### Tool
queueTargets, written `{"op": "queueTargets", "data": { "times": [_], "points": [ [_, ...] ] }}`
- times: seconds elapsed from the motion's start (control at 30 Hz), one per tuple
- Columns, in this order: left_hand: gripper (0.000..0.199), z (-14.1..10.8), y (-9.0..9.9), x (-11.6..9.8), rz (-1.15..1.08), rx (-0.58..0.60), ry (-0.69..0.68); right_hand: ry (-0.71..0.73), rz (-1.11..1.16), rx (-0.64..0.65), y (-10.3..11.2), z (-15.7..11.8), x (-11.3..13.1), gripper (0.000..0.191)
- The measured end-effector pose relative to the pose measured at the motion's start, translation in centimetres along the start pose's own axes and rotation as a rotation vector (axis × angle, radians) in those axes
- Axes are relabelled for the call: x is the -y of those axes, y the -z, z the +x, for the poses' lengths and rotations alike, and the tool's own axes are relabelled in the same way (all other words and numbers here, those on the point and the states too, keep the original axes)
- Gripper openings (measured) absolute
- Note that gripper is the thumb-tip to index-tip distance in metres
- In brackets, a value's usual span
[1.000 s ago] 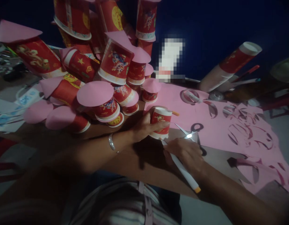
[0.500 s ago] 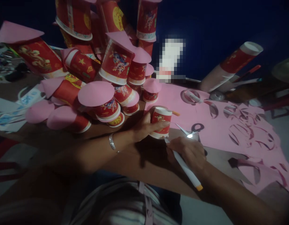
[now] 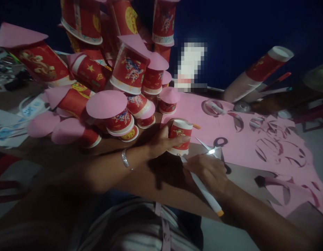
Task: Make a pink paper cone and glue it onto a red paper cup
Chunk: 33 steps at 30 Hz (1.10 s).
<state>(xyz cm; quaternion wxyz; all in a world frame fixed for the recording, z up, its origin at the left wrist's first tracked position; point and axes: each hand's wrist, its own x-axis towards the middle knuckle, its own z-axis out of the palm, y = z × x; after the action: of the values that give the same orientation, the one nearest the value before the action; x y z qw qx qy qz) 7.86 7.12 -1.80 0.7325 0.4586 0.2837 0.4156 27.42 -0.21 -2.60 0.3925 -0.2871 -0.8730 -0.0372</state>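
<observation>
Cup point(image 3: 180, 136) stands upside down on the bench point(image 3: 140, 174), near its front edge, at the left edge of the paper sheet point(image 3: 255, 139). Left hand point(image 3: 158, 141) wraps it from the left; right hand point(image 3: 208, 170) sits just right-front of it with the pen point(image 3: 205, 193), tip at the cup's base. Scissors point(image 3: 216, 148) lie just behind the right hand, on the sheet. Cup pile point(image 3: 111, 80) stands behind-left. Cup stack point(image 3: 258, 71) lies far right-rear.

Both forearms are bare. A silver bracelet point(image 3: 124, 158) circles the left wrist. A striped shirt point(image 3: 140, 230) covers the torso.
</observation>
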Motion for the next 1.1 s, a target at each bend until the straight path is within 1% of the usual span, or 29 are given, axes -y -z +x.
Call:
{"op": "queueTargets", "data": {
  "times": [0.1,0.3,0.43,0.6,0.7,0.83,0.9,1.03,1.1],
  "points": [
    [0.048,0.0,-0.1,-0.1,0.000,-0.007,0.003,0.028,-0.022,-0.084,0.1,0.8,0.2,0.020],
    [0.039,-0.1,-0.4,-0.7,0.061,0.008,-0.008,0.018,-0.023,-0.068,0.3,1.5,0.4,0.016],
    [0.041,0.0,-0.5,-0.7,0.090,-0.023,-0.027,0.033,-0.005,-0.054,0.1,1.5,0.2,0.018],
    [0.043,0.1,-0.1,-0.1,0.114,0.008,-0.039,0.042,-0.010,-0.046,0.2,1.2,0.3,0.021],
    [0.044,0.0,0.2,0.3,0.073,0.015,-0.033,0.048,0.026,-0.057,0.3,0.8,0.3,0.022],
    [0.046,-0.2,0.4,0.7,0.012,-0.005,-0.028,0.059,0.027,-0.059,0.4,0.4,0.1,0.024],
    [0.048,-0.2,0.5,0.7,-0.020,-0.015,-0.018,0.056,0.029,-0.065,0.5,0.6,0.2,0.025],
    [0.041,-0.2,0.5,0.5,-0.096,-0.046,0.008,0.062,0.066,-0.075,0.7,1.2,0.4,0.023],
    [0.044,-0.2,0.6,0.5,-0.130,-0.049,0.011,0.071,0.068,-0.091,0.8,1.4,0.4,0.022]
  ]
}}
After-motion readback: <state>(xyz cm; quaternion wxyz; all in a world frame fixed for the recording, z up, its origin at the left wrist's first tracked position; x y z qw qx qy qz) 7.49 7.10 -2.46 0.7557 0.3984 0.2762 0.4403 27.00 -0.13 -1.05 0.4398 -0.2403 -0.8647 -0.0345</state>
